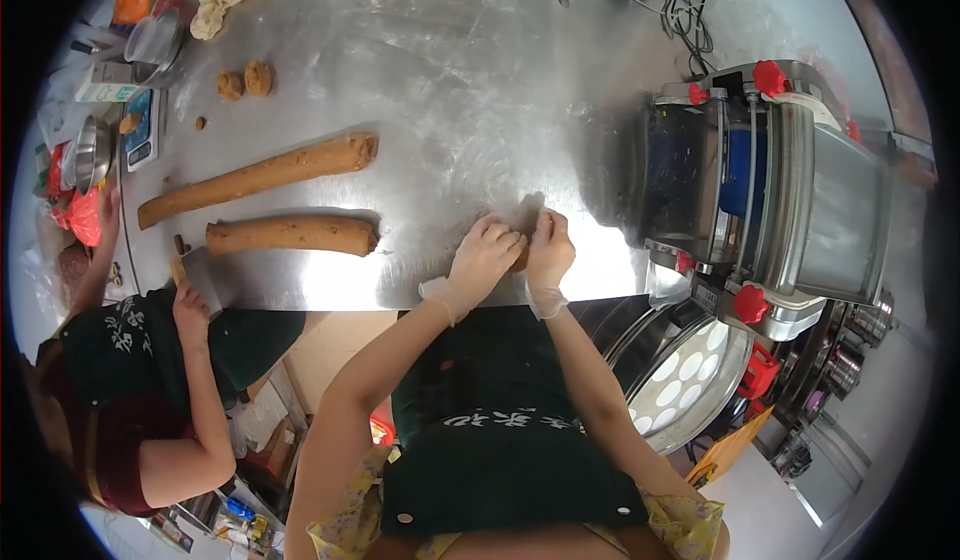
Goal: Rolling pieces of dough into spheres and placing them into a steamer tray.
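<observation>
My left hand (487,258), in a clear glove, curls its fingers over a small brown piece of dough (519,261) near the front edge of the steel table (450,110). My right hand (550,252), gloved too, pinches at the other side of the same piece. Most of the dough is hidden by my fingers. To the left lie two long brown dough rolls, the nearer one (292,235) shorter than the farther one (260,175).
A co-worker's hand (190,310) at the left holds a wooden-handled blade (196,263) beside the rolls. Dough lumps (258,78) and a blue scale (143,128) lie beyond. A steel roller machine (760,190) stands right, above a tray of white discs (690,365).
</observation>
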`<state>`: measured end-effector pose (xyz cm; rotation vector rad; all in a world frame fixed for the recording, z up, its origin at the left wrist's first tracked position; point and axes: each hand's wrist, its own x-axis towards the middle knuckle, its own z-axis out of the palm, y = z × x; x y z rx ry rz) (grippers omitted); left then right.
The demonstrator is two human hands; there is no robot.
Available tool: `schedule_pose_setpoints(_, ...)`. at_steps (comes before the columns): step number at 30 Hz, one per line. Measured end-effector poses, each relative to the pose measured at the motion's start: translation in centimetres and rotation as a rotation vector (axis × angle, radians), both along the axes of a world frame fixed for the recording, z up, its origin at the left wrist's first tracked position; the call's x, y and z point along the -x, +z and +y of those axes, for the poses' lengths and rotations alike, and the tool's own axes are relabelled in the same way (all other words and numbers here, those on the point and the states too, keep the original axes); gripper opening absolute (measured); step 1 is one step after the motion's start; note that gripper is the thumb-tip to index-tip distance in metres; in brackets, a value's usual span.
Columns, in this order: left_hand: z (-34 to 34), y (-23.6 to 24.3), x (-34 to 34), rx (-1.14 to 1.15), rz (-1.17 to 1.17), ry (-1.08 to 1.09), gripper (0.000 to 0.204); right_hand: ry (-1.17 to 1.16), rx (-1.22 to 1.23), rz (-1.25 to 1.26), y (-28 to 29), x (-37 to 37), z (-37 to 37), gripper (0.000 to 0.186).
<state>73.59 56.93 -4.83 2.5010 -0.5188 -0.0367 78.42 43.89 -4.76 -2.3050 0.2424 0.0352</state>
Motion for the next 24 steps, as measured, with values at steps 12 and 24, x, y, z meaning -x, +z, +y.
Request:
schedule_pose_setpoints(12,-2.1,0.1,1.8,-0.204,-0.143,0.219,0.047,0.326,0.457,-0.235,-2.2,-0.6,-0.4,0.016)
schedule_pose_setpoints(24,-5.1,-0.7,3.9,0.272,0.192,0.709,0.046,0.156,0.016,-0.058,0.5,-0.4,0.9,0.022)
